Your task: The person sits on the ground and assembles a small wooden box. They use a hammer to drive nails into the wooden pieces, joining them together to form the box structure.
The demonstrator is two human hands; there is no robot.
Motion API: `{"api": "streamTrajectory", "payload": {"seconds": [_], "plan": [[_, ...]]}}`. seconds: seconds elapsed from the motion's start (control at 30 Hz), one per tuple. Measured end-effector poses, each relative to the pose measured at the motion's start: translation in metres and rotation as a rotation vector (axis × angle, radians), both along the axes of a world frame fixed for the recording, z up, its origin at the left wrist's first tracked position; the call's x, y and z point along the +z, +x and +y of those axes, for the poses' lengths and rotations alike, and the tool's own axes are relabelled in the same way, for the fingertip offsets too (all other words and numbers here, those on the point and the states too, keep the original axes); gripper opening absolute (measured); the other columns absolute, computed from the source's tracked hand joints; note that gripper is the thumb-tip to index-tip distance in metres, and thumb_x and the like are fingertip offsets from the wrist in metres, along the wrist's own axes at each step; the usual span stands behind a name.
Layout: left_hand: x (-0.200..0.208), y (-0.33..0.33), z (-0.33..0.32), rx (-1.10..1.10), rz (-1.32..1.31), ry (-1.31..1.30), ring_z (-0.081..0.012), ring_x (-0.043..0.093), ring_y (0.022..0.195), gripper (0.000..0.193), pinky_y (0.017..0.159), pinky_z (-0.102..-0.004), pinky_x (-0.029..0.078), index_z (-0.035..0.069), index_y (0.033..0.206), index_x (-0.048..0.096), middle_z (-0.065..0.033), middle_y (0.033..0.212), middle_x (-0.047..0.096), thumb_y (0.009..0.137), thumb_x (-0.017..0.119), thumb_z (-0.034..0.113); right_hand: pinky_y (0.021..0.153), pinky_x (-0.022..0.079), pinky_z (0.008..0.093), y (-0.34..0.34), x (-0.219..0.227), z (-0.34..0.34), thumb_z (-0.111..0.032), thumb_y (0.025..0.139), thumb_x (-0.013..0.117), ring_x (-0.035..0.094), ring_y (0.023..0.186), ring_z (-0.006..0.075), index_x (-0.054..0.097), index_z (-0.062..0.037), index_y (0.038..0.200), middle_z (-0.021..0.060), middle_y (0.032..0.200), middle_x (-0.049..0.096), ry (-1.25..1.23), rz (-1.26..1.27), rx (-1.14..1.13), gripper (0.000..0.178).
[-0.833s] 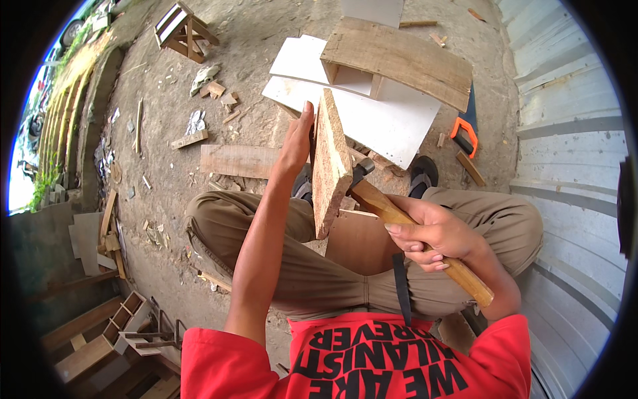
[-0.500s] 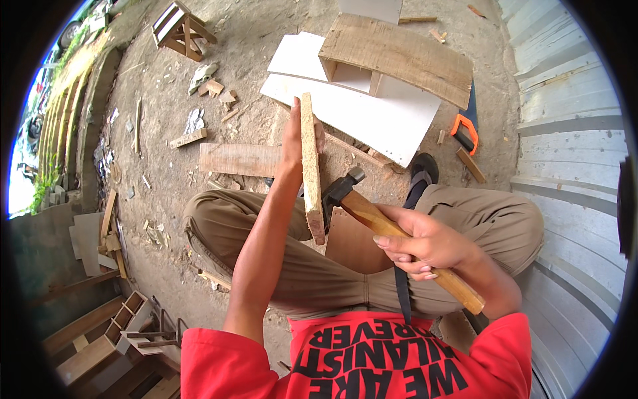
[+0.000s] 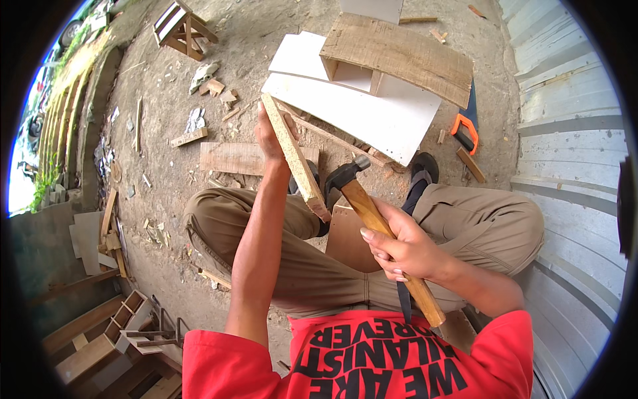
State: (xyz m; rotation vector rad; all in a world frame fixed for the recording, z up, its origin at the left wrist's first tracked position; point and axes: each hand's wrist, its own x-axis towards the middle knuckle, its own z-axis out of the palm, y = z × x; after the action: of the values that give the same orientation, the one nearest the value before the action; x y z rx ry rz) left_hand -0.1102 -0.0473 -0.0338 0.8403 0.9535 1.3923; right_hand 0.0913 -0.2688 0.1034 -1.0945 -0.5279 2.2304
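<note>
Near an open-sided box (image 3: 405, 54), the left hand (image 3: 268, 138) grips chipboard (image 3: 292, 154), the right hand (image 3: 407, 243) a hammer (image 3: 364, 205).

The board (image 3: 294, 157) leaves the hammer (image 3: 363, 207) little room; the white panel (image 3: 379, 123) lies open along its near edge, blocked beyond by a wooden box (image 3: 399, 54).

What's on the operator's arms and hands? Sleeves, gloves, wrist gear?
Short red sleeves, part of a black-printed red shirt; forearms bare. Left hand and right hand look ungloved. No watch, band or cable shows on either wrist, and no ring on the right fingers. The left hand is partly hidden, so rings there can't be ruled out.
</note>
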Motion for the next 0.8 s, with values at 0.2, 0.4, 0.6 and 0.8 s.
{"api": "streamTrajectory", "payload": {"seconds": [0.2,0.4,0.6,0.8], "plan": [[0.017,-0.005,-0.001,0.056,0.042,0.113,-0.0162,0.046,0.039,0.051,0.037,-0.0281,0.038,0.005,0.071,0.054,-0.0083,0.053,0.05,0.102,0.037,0.041,0.037,0.038,0.0228,-0.014,-0.001,-0.005,-0.019,0.104,0.05,0.037,0.04,0.0056,0.018,-0.0172,0.156,-0.0016,0.071,0.043,0.027,0.018,-0.086,0.061],[0.012,-0.018,0.006,0.102,0.087,0.147,-0.0177,0.047,0.04,0.049,0.039,-0.03,0.038,0.003,0.066,0.053,-0.0094,0.05,0.051,0.101,0.035,0.034,0.039,0.039,0.0237,-0.029,-0.009,-0.008,-0.018,0.103,0.051,0.04,0.043,0.005,0.021,-0.0141,0.154,-0.0015,0.07,0.045,0.046,0.008,-0.197,0.059],[0.008,-0.034,0.016,0.286,0.116,0.04,-0.017,0.05,0.045,0.046,0.044,-0.0313,0.04,-0.002,0.073,0.06,-0.0098,0.054,0.055,0.098,0.036,0.028,0.038,0.039,0.0243,-0.053,-0.017,0.0,-0.018,0.103,0.052,0.041,0.043,0.0058,0.021,-0.013,0.152,-0.0007,0.071,0.046,0.044,-0.01,-0.299,0.058],[0.002,-0.053,0.024,0.414,0.198,0.094,-0.0207,0.05,0.042,0.04,0.04,-0.0315,0.041,0.0,0.074,0.057,-0.0133,0.056,0.054,0.093,0.044,0.032,0.038,0.039,0.0246,-0.082,-0.022,0.004,-0.018,0.103,0.052,0.042,0.043,0.0061,0.022,-0.0132,0.151,-0.0004,0.07,0.046,0.042,-0.023,-0.386,0.057]]}}
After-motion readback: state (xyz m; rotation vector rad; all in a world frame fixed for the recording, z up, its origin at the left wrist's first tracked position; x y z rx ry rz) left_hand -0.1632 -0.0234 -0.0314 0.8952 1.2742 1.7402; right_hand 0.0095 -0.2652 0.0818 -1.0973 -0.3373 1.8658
